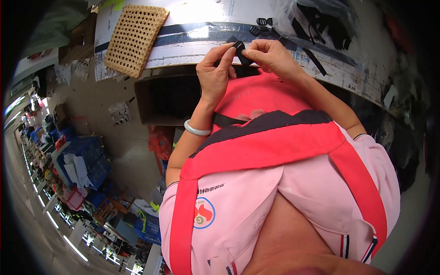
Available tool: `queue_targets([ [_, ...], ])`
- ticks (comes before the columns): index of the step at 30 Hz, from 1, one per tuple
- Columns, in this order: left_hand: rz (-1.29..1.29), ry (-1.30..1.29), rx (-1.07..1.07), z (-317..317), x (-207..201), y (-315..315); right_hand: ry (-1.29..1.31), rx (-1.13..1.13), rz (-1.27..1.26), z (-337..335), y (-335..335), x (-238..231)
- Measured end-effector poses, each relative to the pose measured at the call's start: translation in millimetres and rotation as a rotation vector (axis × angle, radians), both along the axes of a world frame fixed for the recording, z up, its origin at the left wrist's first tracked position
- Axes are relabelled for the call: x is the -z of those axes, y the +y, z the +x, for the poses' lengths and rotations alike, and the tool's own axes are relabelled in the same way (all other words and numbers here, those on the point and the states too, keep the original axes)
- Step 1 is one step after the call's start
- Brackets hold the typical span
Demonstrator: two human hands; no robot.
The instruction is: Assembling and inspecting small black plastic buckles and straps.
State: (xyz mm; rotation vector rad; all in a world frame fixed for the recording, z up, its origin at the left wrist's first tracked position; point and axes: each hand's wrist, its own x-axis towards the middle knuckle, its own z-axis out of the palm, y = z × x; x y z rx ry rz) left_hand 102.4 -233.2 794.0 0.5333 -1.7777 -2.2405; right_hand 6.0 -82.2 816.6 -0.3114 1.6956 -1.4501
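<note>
My left hand (pixel 216 72) and my right hand (pixel 276 58) meet at the table's near edge, above my red apron (pixel 256 89). Between their pinched fingertips is a black strap (pixel 241 52), folded or looped, with a small light mark on it. Left thumb and index finger grip one side of it; right thumb and forefinger grip the other. Just beyond them on the table lie black plastic buckles (pixel 264 21) and black webbing (pixel 288 42). How the held strap is threaded or joined is too small to tell.
A woven cane panel (pixel 136 40) lies at the table's left. A clear plastic bag (pixel 321 25) with black straps sits at the far right. Below the table edge stands an open cardboard box (pixel 151 101). Blue crates (pixel 85 158) stand on the floor at left.
</note>
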Motion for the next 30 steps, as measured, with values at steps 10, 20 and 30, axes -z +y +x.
queue_targets([
  [10, 0.070, 0.108, 0.037, 3.6, 4.3, -4.1, 0.033, 0.051, -0.188, 2.5, -1.8, 20.8],
  [20, -0.176, 0.159, 0.151, 12.6, -8.4, -6.7, 0.138, -0.097, -0.155, -23.7, -1.1, 16.4],
  [30, -0.070, -0.070, 0.269, 33.2, -14.6, -25.9, -0.054, -0.027, -0.239, -9.9, -12.3, 50.9],
])
